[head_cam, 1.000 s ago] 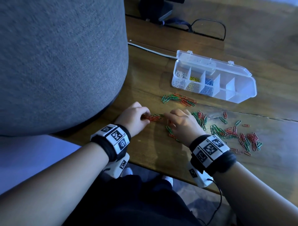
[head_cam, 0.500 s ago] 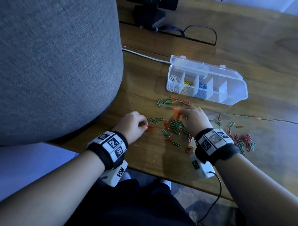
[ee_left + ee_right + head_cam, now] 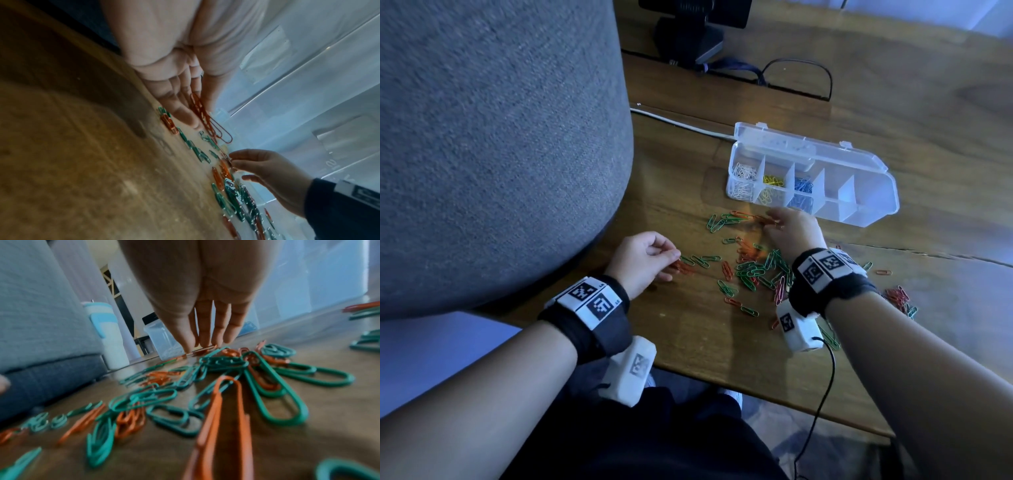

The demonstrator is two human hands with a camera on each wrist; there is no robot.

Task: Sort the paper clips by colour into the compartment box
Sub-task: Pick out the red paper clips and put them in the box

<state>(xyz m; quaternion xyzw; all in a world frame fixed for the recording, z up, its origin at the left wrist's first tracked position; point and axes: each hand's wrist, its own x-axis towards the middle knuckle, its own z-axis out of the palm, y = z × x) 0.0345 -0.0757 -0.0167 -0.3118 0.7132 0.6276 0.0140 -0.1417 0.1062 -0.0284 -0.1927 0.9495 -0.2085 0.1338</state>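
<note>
Fingers (image 3: 185, 113) of the left hand (image 3: 642, 262) pinch a bundle of orange clips (image 3: 207, 121); the right hand (image 3: 792, 231) reaches straight-fingered, tips touching orange clips on the table (image 3: 688, 342), just short of the compartment box (image 3: 859, 205). Green and orange clips (image 3: 753, 270) lie scattered between both hands

Left hand (image 3: 642, 258) curled with fingers pinched together, right hand (image 3: 792, 231) reaching forward, fingers apparently straight and pointing down.
</note>
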